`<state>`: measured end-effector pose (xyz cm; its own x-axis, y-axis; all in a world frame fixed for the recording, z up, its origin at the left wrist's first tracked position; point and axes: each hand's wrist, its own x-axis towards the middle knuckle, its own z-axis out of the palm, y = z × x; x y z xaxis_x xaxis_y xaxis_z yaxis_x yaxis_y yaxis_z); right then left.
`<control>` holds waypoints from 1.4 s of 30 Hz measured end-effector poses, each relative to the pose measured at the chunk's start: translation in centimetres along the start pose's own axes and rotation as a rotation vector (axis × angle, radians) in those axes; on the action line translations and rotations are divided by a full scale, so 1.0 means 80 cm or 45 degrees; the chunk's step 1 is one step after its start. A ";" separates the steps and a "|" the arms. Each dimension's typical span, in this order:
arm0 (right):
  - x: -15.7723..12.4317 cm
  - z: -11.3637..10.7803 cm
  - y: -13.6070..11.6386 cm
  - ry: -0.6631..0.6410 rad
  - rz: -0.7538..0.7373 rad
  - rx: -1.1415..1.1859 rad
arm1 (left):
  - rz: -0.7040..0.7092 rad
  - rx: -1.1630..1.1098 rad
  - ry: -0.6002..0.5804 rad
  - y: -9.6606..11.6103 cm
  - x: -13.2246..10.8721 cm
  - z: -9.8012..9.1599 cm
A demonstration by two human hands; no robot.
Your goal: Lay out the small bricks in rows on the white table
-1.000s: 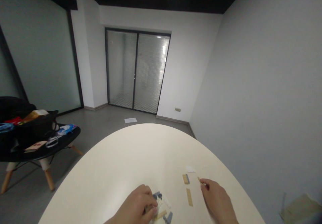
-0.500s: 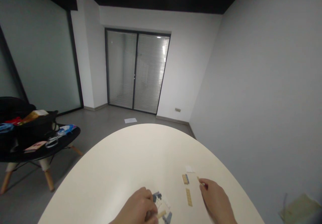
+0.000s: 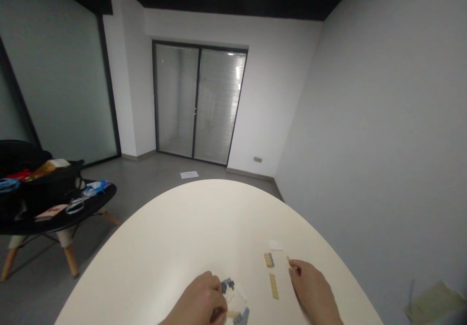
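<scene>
Over the near part of the round table (image 3: pixel 189 223), my left hand (image 3: pixel 204 298) is closed, its curled fingertips at a small pile of grey, white and tan building-block pieces (image 3: pixel 240 318). Whether it pinches one of them is hidden. A tan piece (image 3: pixel 232 314) lies right by those fingertips. My right hand (image 3: pixel 314 286) pinches a thin tan building-block piece (image 3: pixel 289 260) between thumb and forefinger. Left of it, apart on the tabletop, lie a long tan studded plate (image 3: pixel 274 286) and a shorter tan piece with a grey-blue edge (image 3: pixel 269 260).
A flat white piece (image 3: pixel 276 245) lies beyond the tan ones. At the left, a black chair (image 3: pixel 91 203) carries a black bag (image 3: pixel 51 184) and small items. White paper (image 3: pixel 189 174) is on the floor, and a white wall (image 3: pixel 386 145) rises at the right.
The tan piece by my left fingertips has shifted slightly and turned. The piece in my right hand has moved a touch to the right; both hands stay nearly in place.
</scene>
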<state>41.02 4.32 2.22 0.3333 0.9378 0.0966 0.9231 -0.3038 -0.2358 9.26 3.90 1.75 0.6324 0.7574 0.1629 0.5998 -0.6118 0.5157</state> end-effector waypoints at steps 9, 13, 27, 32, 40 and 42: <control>0.001 0.003 0.000 0.034 0.021 0.025 | 0.002 -0.055 -0.029 -0.006 0.003 0.005; 0.001 -0.002 -0.006 0.058 0.067 0.052 | 0.023 -0.071 -0.041 -0.008 0.004 0.003; -0.006 -0.008 -0.015 0.206 0.007 0.261 | -0.056 -0.062 -0.052 -0.001 0.000 -0.005; -0.009 -0.006 -0.021 0.242 -0.083 0.358 | -0.038 -0.044 -0.050 -0.006 -0.001 0.000; -0.036 -0.005 -0.067 0.136 -0.699 0.596 | -0.075 -0.128 0.029 -0.003 -0.001 -0.011; -0.047 -0.002 -0.083 0.102 -0.858 0.602 | -0.073 -0.152 0.050 -0.002 -0.001 -0.014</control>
<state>33.69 2.74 3.59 -0.2337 0.8736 0.4269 0.7580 0.4387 -0.4828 8.55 4.19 2.55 0.5778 0.7999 0.1619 0.5700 -0.5375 0.6214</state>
